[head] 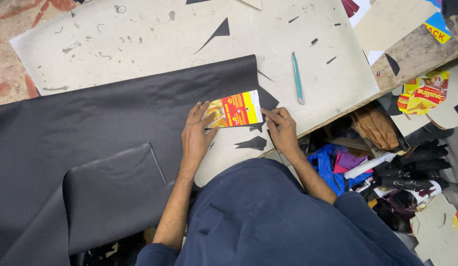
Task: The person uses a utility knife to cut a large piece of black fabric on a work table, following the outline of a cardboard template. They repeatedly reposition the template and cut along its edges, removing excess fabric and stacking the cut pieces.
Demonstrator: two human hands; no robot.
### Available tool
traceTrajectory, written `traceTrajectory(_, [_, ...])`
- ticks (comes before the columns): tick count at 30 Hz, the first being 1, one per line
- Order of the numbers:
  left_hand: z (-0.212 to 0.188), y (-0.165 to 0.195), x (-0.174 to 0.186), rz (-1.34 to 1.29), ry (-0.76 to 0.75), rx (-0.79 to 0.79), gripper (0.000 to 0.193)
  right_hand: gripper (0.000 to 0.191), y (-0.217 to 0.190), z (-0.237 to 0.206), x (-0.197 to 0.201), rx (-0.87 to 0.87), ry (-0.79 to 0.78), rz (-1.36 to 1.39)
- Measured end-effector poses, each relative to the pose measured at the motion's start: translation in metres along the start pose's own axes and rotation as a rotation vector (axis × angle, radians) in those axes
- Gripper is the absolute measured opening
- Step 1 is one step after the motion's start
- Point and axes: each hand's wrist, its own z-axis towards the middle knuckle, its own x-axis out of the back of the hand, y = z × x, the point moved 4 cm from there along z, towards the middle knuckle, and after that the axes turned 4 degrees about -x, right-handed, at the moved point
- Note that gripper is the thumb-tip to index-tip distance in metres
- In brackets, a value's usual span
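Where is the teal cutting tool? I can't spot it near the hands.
In the head view, the teal cutting tool lies on the grey work board, up and right of the right hand, beyond the black sheet's edge.

A card template [235, 110] is lying on the sheet's [106, 128] edge atop the cutting board [155, 34], a left hand [198, 130] pressing at its eight o'clock, a right hand [282, 129] at four, a pen [298, 78] resting at two.
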Motion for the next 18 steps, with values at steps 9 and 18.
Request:
traceTrajectory(9, [0.001, 0.019, 0.001, 0.184, 0.065, -0.113, 0.041, 0.033, -0.012, 0.007, 0.012, -0.019, -0.147, -0.027])
traceTrajectory(18, [0.006, 0.022, -0.012, 0.32, 0.115, -0.149, 0.021, 0.028, -0.057, 0.019, 0.041, 0.197, 0.086, -0.231])
